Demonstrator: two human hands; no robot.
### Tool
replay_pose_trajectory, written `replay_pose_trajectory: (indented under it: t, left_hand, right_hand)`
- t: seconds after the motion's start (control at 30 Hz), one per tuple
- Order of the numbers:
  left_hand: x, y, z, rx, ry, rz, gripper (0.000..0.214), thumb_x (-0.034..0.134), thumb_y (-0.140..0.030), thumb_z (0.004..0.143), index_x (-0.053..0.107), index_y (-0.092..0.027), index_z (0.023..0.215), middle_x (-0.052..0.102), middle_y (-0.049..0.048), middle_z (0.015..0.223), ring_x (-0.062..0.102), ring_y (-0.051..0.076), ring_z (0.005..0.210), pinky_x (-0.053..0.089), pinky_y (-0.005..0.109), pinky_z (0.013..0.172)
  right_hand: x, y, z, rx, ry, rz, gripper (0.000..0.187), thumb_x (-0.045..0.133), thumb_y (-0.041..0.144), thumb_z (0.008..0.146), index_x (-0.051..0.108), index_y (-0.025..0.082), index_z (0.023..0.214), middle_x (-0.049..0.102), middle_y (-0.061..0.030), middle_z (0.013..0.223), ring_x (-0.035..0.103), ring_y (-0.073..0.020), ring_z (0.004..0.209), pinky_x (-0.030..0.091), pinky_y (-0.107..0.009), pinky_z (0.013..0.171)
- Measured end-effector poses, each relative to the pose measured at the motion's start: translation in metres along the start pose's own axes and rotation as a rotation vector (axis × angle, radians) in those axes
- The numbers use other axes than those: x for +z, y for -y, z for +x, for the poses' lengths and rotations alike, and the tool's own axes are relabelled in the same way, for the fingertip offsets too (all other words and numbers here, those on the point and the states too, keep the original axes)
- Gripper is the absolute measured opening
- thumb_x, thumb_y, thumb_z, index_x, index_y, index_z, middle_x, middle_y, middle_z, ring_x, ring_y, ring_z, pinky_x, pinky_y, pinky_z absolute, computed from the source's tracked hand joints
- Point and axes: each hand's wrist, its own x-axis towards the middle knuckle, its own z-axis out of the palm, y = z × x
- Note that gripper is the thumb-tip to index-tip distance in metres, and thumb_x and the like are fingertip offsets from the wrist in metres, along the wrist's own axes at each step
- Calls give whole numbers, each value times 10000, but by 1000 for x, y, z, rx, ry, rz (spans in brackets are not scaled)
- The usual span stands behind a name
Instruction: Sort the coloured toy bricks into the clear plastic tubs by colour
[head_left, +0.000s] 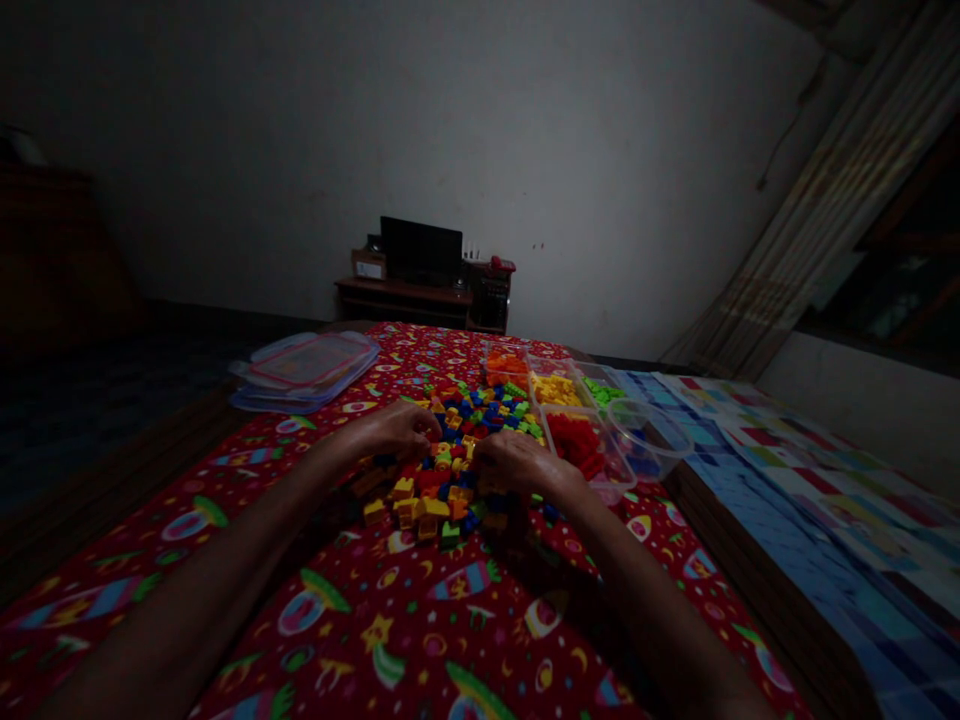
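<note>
A heap of small plastic building bricks (450, 470) in yellow, blue, red, orange and green lies on a red patterned cloth (420, 620). My left hand (397, 428) rests on the heap's left edge with its fingers curled down into the bricks. My right hand (517, 462) lies on the heap's right side, fingers also bent onto the bricks. What either hand grips is hidden in the dim light. Clear plastic tubs stand just beyond: red bricks (581, 442), yellow bricks (555, 388), orange bricks (506, 368), green bricks (604, 392).
A stack of clear lids (304, 370) lies at the far left of the cloth. One more clear tub (652, 430) stands at the right. A blue chequered mat (810, 500) lies to the right. A low cabinet with a dark screen (420, 265) stands against the wall.
</note>
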Motion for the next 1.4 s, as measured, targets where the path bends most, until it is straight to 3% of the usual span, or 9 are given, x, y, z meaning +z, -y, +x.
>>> replay_pose_trajectory:
  t: [0.23, 0.4, 0.57, 0.7, 0.87, 1.0, 1.17, 1.4]
  left_hand:
    - [-6, 4, -2, 13, -61, 26, 266, 558, -284, 642, 745, -208, 815, 711, 0, 689, 646, 188, 680, 472, 231, 610]
    - [-11, -3, -1, 64, -116, 114, 306, 515, -222, 670, 742, -203, 874, 747, 13, 904, 665, 192, 847, 475, 224, 749]
    - [19, -28, 3, 194, -103, 174, 291, 486, -241, 767, 724, -189, 926, 737, 47, 944, 657, 187, 868, 453, 225, 767]
    - [37, -37, 4, 232, -88, 198, 274, 457, -268, 809, 706, -162, 853, 716, 63, 812, 635, 178, 739, 428, 233, 659]
    - [38, -35, 6, 223, -94, 181, 232, 461, -271, 783, 669, -171, 753, 665, 23, 691, 580, 150, 634, 372, 223, 574]
    - [38, -33, 7, 202, -86, 188, 224, 476, -287, 766, 662, -172, 815, 658, 17, 723, 568, 144, 632, 358, 217, 555]
    - [40, -35, 6, 209, -60, 178, 211, 497, -310, 757, 646, -185, 838, 642, -2, 692, 551, 134, 608, 355, 210, 542]
    - [33, -25, 12, 168, -146, -92, 203, 526, -320, 681, 626, -177, 784, 658, -6, 698, 599, 152, 677, 452, 223, 615]
  right_hand:
    - [-5, -3, -5, 19, -178, 69, 215, 562, 158, 821, 575, 159, 1036, 641, -47, 887, 543, -131, 772, 310, -215, 624]
    - [-1, -8, 1, 46, -253, 63, 183, 511, 168, 851, 551, 162, 1030, 634, -19, 778, 530, -119, 662, 261, -228, 564]
    - [-2, -10, 0, 65, -227, -25, 207, 525, 220, 881, 566, 162, 1076, 652, -47, 811, 546, -140, 696, 275, -247, 587]
    - [-2, -13, -1, 64, -218, -33, 190, 527, 260, 900, 610, 160, 1037, 650, -52, 793, 560, -146, 719, 298, -249, 608]
    - [-1, -16, 2, 69, -201, -17, 204, 526, 230, 894, 633, 170, 1057, 654, -51, 812, 570, -143, 754, 320, -241, 645]
    - [-3, -17, 1, 107, -158, -52, 199, 504, 170, 874, 652, 159, 1007, 663, -67, 827, 572, -149, 755, 321, -250, 653]
    - [4, -16, -1, 55, -135, -56, 183, 543, 199, 868, 640, 160, 1019, 663, -70, 872, 580, -156, 797, 333, -246, 656]
    - [7, -12, 1, 7, -159, 4, 191, 538, 228, 897, 628, 162, 1053, 662, -73, 892, 581, -142, 785, 330, -235, 651]
